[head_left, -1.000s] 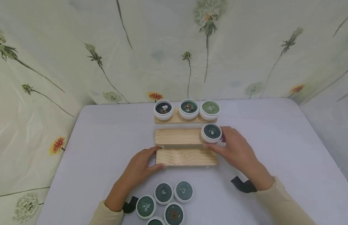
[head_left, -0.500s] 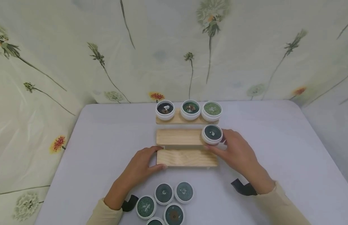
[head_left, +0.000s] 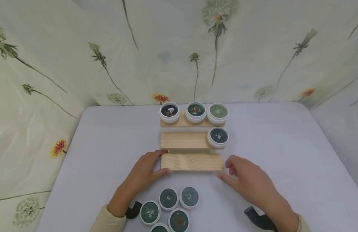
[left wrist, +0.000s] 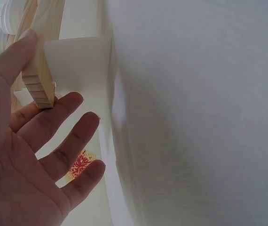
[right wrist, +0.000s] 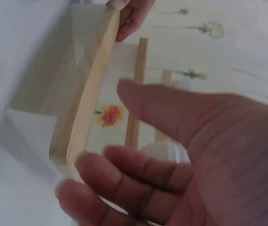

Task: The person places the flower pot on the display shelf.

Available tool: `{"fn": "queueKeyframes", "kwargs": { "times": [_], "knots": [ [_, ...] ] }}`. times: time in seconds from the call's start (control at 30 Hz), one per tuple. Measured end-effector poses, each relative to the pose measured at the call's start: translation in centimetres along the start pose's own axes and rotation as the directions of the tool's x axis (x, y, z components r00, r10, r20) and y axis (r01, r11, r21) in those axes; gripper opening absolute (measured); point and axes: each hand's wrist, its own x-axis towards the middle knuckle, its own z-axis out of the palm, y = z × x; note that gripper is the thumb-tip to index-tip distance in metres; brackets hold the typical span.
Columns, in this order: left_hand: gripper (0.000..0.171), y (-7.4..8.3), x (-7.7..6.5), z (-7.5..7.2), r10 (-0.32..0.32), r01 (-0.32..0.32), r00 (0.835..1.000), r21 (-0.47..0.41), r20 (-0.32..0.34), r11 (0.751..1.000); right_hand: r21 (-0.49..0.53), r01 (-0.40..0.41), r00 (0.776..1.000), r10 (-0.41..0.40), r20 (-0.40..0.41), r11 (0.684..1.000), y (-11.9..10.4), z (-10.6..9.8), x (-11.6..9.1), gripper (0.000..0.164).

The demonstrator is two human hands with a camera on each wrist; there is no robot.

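A tiered display stand with wooden steps (head_left: 193, 162) and white supports (left wrist: 77, 61) stands mid-table. My left hand (head_left: 144, 169) grips the left end of its front step, thumb at the near edge and index finger behind; the other fingers are spread in the left wrist view. Beside the step's right end, my right hand (head_left: 248, 178) holds nothing, fingers loosely bent and thumb apart. A white round tub with a dark green top (head_left: 218, 136) sits at the right end of the middle step. On the back step are a dark tub (head_left: 169, 111), a green one (head_left: 195, 111) and a light green one (head_left: 217, 112).
Several more white tubs with green tops, among them one with a brown centre (head_left: 179, 221), stand close together on the white table (head_left: 115, 129) in front of the stand. A flower-print sheet (head_left: 161, 64) hangs behind the table.
My right hand has let go of the tub on the middle step and come back toward me, down to the front step's right end. The left hand has stayed put.
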Motion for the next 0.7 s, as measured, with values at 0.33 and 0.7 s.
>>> {"fn": "queueKeyframes", "kwargs": {
  "times": [0.33,0.7],
  "knots": [
    [0.066,0.4,0.0,-0.2,-0.016,0.015,1.000,-0.038,-0.008,0.999,0.005,0.378,0.907,-0.371,0.197,0.926,-3.4,4.5,-1.3,0.068],
    [0.066,0.2,0.0,-0.2,-0.028,0.028,1.000,-0.033,-0.010,0.999,-0.084,0.510,0.857,-0.497,0.136,0.856,-4.7,7.5,-0.4,0.070]
  ]
}}
